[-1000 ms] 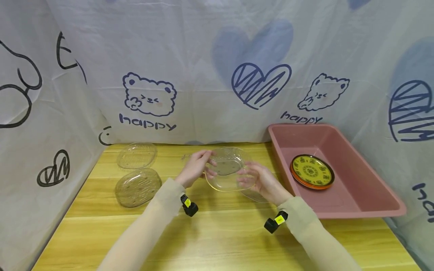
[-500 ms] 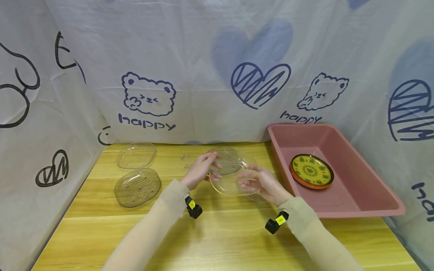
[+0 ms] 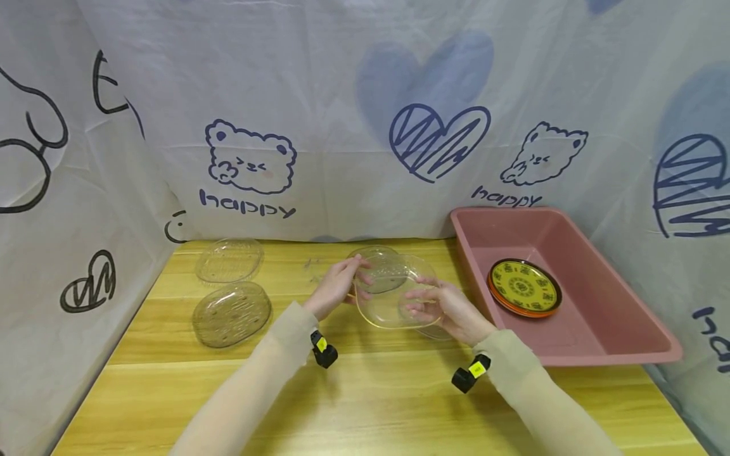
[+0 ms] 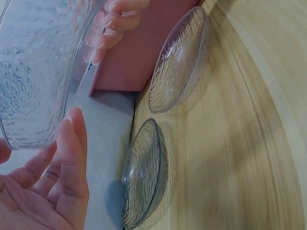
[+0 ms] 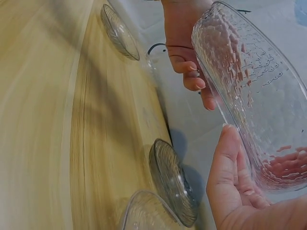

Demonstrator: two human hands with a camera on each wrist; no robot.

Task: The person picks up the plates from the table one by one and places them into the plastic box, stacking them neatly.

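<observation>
L hand (image 3: 335, 289) & R hand (image 3: 456, 311) both grasping clear dish (image 3: 393, 311), opp. sides; best keep hold even, slippery prob., w/ gap to gray dish (image 4: 144, 175) just beyond grip.

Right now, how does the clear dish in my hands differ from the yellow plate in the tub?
The dish is see-through; the plate is yellow with a dark pattern. The left hand and right hand hold the dish; the plate lies in the tub. Both look rounded.

The wooden worktop (image 3: 371, 405) holds a clear dish (image 3: 229, 261) and tinted dish (image 3: 232, 315), left; a grey dish (image 3: 377, 256) and see-through dish (image 3: 436, 332) (both partly hidden), middle; a pink tub (image 3: 607, 310), right.
</observation>
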